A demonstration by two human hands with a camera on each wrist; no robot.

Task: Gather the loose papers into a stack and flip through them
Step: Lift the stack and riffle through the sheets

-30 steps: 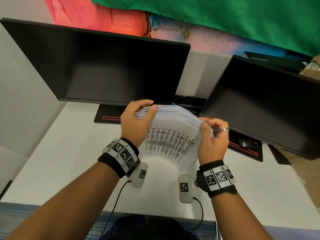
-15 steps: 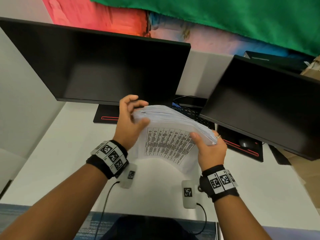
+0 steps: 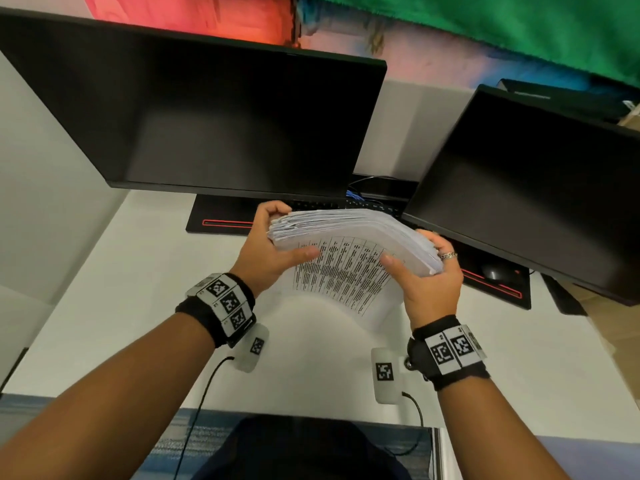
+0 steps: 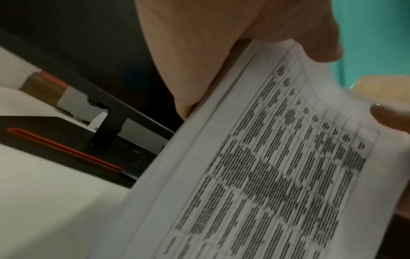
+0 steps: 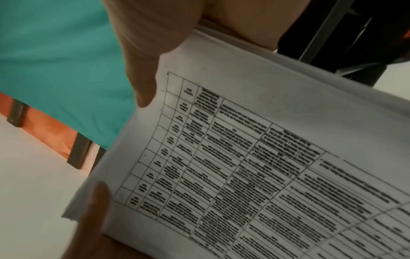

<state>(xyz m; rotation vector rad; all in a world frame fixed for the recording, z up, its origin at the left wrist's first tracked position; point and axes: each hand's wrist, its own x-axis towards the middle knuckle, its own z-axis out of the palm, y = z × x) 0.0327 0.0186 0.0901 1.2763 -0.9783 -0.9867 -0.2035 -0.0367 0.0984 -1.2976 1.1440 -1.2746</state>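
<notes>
A: Item one, the thick stack of white printed papers [image 3: 349,233]; position relative to the fingers?
B: Held in the air above the white desk surface [image 3: 104,289], between both hands; left hand [image 3: 266,251] clamps the stack's left end, fingers curled over the far face, thumb pressed across the near printed face; right hand [image 3: 427,282] clamps the right end, thumb on the near face, fingers wrapped behind; a silver ring [image 3: 448,255] on one right finger.

A: Condition of the stack?
B: Bowed upward in the middle; the sheet edges on the left slightly fanned; the nearest sheet carries a ruled table of dark text, too blurred to read in either wrist view [image 4: 277,166] [image 5: 244,166].

A: Containers?
B: Cannot tell of any; the papers lie in the hands only.

A: Counts?
B: One stack, sheet count cannot be told; two hands; two black flat monitors, screens dark, the left one [image 3: 207,119] wide, the right one [image 3: 540,181] angled; two black monitor bases with red stripes [image 3: 221,221] [image 3: 495,289]; one black keyboard [image 3: 363,204], partly seen behind the stack; one dark computer mouse [image 3: 493,270] on the right base; two black wristbands bearing square printed markers [image 3: 225,303] [image 3: 450,351]; one green cloth [image 3: 485,26] hanging beyond the monitors.
</notes>
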